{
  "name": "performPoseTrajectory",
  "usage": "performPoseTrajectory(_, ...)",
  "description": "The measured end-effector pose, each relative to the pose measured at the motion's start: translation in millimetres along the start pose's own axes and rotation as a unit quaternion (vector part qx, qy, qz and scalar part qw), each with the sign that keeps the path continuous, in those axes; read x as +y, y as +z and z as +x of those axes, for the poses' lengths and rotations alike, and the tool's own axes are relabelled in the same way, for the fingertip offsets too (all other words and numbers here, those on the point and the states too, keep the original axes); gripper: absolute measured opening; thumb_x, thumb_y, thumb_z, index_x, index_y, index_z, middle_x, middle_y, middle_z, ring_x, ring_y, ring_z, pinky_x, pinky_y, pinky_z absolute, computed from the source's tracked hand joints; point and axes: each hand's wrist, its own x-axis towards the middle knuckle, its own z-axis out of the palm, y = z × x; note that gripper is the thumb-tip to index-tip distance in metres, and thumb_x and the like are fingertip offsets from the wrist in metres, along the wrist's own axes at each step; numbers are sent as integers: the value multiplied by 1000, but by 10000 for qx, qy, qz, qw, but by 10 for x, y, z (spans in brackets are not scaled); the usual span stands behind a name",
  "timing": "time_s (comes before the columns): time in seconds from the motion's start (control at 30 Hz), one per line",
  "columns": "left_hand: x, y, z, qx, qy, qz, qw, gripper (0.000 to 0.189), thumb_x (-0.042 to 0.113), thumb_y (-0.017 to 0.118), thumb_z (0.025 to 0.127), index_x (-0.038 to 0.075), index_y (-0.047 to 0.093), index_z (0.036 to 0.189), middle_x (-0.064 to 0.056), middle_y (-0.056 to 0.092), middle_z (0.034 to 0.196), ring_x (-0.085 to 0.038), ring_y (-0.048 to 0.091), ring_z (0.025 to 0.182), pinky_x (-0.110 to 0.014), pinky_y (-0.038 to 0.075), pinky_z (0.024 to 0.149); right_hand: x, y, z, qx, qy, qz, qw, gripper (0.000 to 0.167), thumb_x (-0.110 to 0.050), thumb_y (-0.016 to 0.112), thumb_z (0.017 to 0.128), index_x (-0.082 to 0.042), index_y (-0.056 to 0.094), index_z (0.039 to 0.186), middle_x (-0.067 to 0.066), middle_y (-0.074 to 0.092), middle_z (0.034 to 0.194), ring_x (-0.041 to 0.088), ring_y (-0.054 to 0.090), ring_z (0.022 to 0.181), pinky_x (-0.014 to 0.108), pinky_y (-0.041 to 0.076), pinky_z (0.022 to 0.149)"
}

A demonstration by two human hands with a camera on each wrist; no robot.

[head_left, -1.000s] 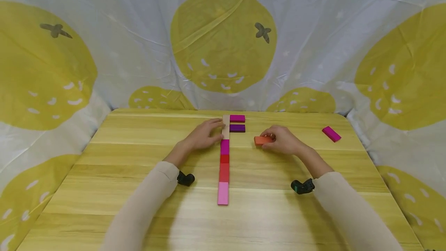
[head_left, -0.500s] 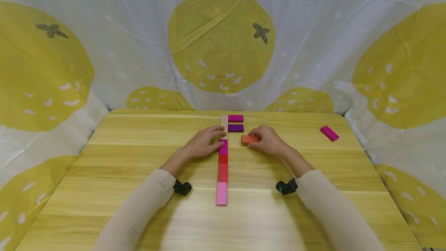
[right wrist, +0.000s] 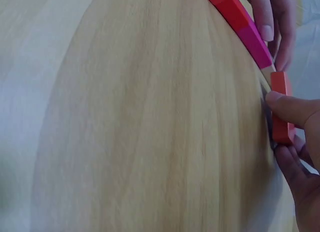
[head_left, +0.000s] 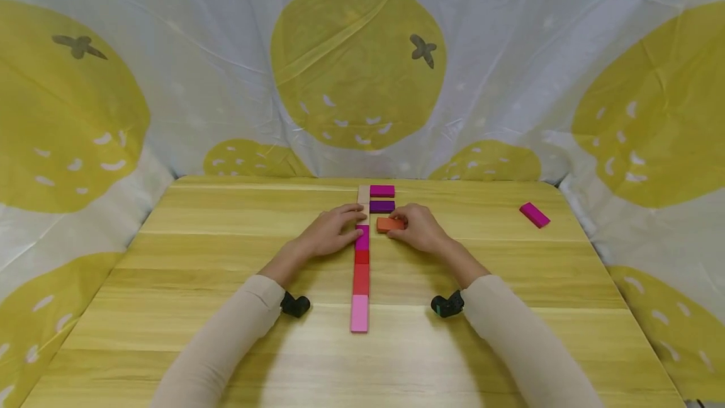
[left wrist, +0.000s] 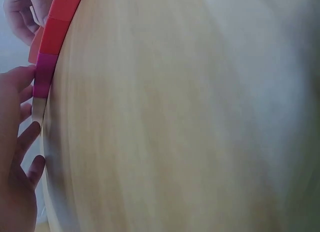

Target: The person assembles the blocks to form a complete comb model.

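My right hand (head_left: 421, 228) pinches an orange block (head_left: 387, 225) between thumb and fingers, its long side pointing across the table. The block's left end is a short way from a straight column of blocks. That column runs from a light pink block (head_left: 359, 313) through a coral block (head_left: 360, 279), a red block (head_left: 361, 257) and a magenta block (head_left: 364, 244) to pale wooden blocks (head_left: 364, 194). My left hand (head_left: 328, 232) rests with relaxed fingers along the column's left side, thumb on the magenta block. A purple block (head_left: 382, 206) lies just beyond the orange one.
Another magenta block (head_left: 382, 191) juts right from the column's far end, parallel to the purple one. A loose magenta block (head_left: 535, 215) lies slanted at the table's right. Behind the wooden table (head_left: 226, 332) hangs a white curtain (head_left: 493, 49) with yellow fruit prints.
My right hand has carried the orange block left, towards the column. My left hand has shifted slightly nearer, its thumb now on the magenta block.
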Motion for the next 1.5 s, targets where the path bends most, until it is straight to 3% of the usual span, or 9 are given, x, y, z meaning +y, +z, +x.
performPoseTrajectory(0.37,-33,15,-8,43,81,-20,10000,44,30,62,105,7,63,143,-8,46,157,-29,44,143,-49,33,117,-97,94,62,8,33,-80,10000,35,-23,84,90,-1,76,116,11,70,107,25,61,95,40,54,86)
performPoseTrajectory(0.8,-44,7,8,26,55,9,10000,44,30,63,105,8,63,142,-8,47,157,-28,44,143,-46,34,118,-75,104,72,28,60,-12,10000,39,-24,83,91,2,74,120,11,68,106,24,59,91,38,53,83)
performPoseTrajectory(1.17,-38,22,8,4,62,-13,10000,45,31,62,105,7,62,143,-8,46,157,-28,45,143,-52,34,117,-50,122,51,76,-4,-26,10000,34,-19,81,92,2,74,118,11,67,104,23,55,88,37,49,78)
performPoseTrajectory(1.5,-24,8,14,-35,27,28,10000,44,30,63,105,7,63,142,-8,47,156,-28,45,142,-45,35,117,-14,-22,-30,7,7,119,9999,34,-18,79,94,0,73,122,13,67,115,25,58,95,40,52,86)
